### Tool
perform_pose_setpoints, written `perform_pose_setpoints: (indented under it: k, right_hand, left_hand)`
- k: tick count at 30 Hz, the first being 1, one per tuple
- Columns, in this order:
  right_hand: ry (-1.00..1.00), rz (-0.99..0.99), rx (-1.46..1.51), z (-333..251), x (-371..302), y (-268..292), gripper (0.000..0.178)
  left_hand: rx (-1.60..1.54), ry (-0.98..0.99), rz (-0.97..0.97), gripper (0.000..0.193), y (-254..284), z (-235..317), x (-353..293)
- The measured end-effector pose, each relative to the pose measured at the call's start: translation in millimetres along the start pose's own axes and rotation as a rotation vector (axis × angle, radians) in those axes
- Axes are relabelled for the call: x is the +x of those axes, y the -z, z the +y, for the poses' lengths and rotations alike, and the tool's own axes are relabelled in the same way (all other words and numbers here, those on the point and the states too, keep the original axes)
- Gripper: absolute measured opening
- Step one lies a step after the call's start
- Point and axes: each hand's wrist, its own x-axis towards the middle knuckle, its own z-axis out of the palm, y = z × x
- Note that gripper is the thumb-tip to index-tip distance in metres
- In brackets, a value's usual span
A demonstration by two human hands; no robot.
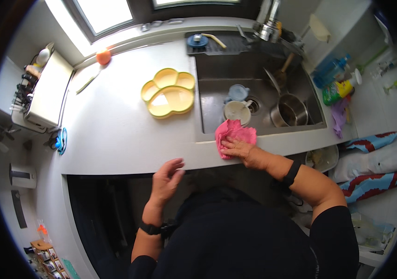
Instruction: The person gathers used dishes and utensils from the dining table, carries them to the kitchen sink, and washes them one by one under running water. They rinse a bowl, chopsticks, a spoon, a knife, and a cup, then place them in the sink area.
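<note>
A crumpled pink cloth lies over the sink's front rim and the counter beside it. My right hand presses it down, fingers closed into its folds. My left hand is held at the counter's front edge, empty, thumb and fingers apart. A yellow paw-shaped divided plate sits on the counter left of the sink. Just beyond the cloth, a white cup and a light blue cup stand in the steel sink. A metal pot rests at the sink's right side.
A dark drying mat with a blue brush lies behind the sink, near the tap. Bottles stand at the right. An orange fruit and a knife lie far left, near a cream-coloured box.
</note>
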Motion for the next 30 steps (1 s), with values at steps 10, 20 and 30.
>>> perform_pose_setpoints:
  k: [10,20,30]
  right_hand:
    - [0.156,0.19,0.396,-102,153,-27,0.041]
    - [-0.318,0.257,0.791,-144,176,-21,0.042]
    - [-0.549,0.334,0.846,-128,129,18,0.032]
  left_hand:
    - [0.327,-0.286,-0.153,0.064,62,15,31]
    - [-0.246,-0.008,-0.018,0.024,125,5,33]
    - [-0.839,-0.032,0.259,0.043,221,11,41]
